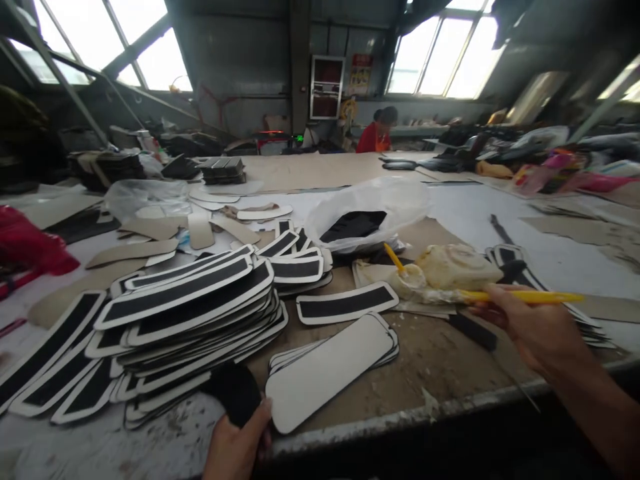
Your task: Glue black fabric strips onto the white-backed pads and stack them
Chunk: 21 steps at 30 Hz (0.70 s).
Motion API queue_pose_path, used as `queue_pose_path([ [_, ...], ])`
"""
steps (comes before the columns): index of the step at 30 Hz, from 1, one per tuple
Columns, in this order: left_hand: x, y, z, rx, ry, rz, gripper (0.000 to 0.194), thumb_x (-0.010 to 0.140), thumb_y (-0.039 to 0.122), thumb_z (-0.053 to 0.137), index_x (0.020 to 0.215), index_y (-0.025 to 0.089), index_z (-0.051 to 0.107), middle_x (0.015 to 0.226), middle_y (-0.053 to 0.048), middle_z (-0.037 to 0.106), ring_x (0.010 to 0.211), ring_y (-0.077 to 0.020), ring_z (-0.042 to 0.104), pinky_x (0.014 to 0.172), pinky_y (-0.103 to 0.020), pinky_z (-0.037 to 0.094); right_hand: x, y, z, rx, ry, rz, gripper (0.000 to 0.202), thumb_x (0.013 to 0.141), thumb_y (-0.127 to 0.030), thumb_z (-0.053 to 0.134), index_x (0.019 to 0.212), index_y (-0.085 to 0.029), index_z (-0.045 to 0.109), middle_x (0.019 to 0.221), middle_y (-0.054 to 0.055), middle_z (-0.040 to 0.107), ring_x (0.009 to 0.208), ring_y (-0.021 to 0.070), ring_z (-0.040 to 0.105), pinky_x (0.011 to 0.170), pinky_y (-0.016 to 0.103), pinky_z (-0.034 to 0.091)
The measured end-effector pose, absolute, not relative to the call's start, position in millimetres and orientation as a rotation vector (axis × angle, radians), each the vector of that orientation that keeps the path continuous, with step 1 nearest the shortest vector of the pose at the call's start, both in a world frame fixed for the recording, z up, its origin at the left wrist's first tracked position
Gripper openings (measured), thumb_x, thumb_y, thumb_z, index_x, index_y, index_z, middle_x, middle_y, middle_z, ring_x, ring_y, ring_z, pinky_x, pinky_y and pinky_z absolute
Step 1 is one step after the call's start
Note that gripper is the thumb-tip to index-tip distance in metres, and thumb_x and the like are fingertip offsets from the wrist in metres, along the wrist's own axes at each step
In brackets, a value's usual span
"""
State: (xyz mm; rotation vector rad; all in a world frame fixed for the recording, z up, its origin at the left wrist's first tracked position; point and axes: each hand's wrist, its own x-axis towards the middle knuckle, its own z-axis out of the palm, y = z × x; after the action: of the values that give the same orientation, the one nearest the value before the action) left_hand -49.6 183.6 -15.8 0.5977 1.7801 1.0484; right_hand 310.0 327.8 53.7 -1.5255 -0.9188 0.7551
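My right hand (530, 327) is closed around the yellow handle (525, 297) of a glue brush, whose head points left at a glue-smeared tub (413, 280). A second yellow stick (394, 257) stands tilted in that tub. At the table's front edge my left hand (237, 440) is closed at a curved black piece (233, 390). Its thumb tip meets the end of a plain white panel (330, 373), which lies on several similar ones. Left of it rises a leaning stack of white-edged black panels (200, 320). A single such panel (347, 303) lies behind the white one.
A clear plastic bag (370, 207) with black pieces sits mid-table. Beige and white cut pieces (135, 250) lie left, near a red bag (35, 243). More edged panels (550, 287) are at right. A person in red (375, 133) sits far back.
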Motion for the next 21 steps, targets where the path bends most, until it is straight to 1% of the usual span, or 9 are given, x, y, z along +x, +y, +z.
queue_pose_path([
  [2,-51,185,-20,0.562,1.731,1.092,0.036,0.063,0.045,0.064,0.076,0.012,0.056,0.037,0.005,0.048,0.037,-0.0094,0.038,0.040,-0.021,0.029,282,304,54,-1.454,-0.916,0.892,0.015,0.068,-0.036,0.068,0.073,-0.024,0.059,0.074,0.004,0.058,0.058,0.0141,0.056,0.061,0.030,0.053],
  [4,-51,185,-20,0.557,1.707,1.107,0.038,0.063,0.045,0.064,0.079,0.012,0.056,0.039,0.004,0.050,0.037,-0.0092,0.040,0.041,-0.020,0.029,240,279,50,-1.379,-0.977,1.155,0.025,0.062,-0.038,0.074,0.076,-0.022,0.060,0.071,0.001,0.058,0.058,0.0151,0.057,0.058,0.030,0.054],
  [5,-52,185,-19,0.568,1.694,1.108,0.037,0.064,0.044,0.063,0.080,0.012,0.055,0.040,0.004,0.050,0.038,-0.0092,0.040,0.041,-0.020,0.030,217,267,47,-1.353,-1.032,1.279,0.027,0.063,-0.039,0.074,0.076,-0.021,0.059,0.070,0.001,0.059,0.058,0.0151,0.058,0.057,0.030,0.054],
  [7,-52,184,-17,0.584,1.667,1.107,0.036,0.065,0.043,0.062,0.081,0.012,0.055,0.040,0.004,0.050,0.038,-0.0095,0.041,0.041,-0.021,0.031,175,251,40,-1.259,-1.134,1.486,0.026,0.069,-0.041,0.070,0.077,-0.019,0.058,0.066,0.000,0.059,0.056,0.0145,0.058,0.057,0.029,0.053],
  [10,-55,183,-18,0.597,1.628,1.105,0.035,0.067,0.043,0.060,0.082,0.012,0.054,0.040,0.004,0.050,0.038,-0.0097,0.040,0.041,-0.021,0.032,134,243,28,-1.181,-1.218,1.649,0.026,0.075,-0.042,0.064,0.079,-0.018,0.055,0.062,0.000,0.059,0.057,0.0147,0.058,0.059,0.029,0.051],
  [15,-59,182,-25,0.599,1.597,1.102,0.031,0.069,0.039,0.058,0.082,0.012,0.053,0.040,0.004,0.050,0.037,-0.0093,0.040,0.040,-0.021,0.031,124,251,14,-1.226,-1.264,1.657,0.028,0.075,-0.043,0.062,0.080,-0.018,0.051,0.060,-0.002,0.059,0.056,0.0143,0.059,0.060,0.028,0.049],
  [21,-60,181,-28,0.586,1.589,1.083,0.031,0.070,0.041,0.057,0.081,0.013,0.053,0.040,0.004,0.051,0.036,-0.0102,0.042,0.040,-0.022,0.032,152,268,15,-1.390,-1.462,1.374,0.030,0.076,-0.046,0.060,0.082,-0.018,0.052,0.058,0.000,0.060,0.056,0.0178,0.060,0.060,0.031,0.050],
])
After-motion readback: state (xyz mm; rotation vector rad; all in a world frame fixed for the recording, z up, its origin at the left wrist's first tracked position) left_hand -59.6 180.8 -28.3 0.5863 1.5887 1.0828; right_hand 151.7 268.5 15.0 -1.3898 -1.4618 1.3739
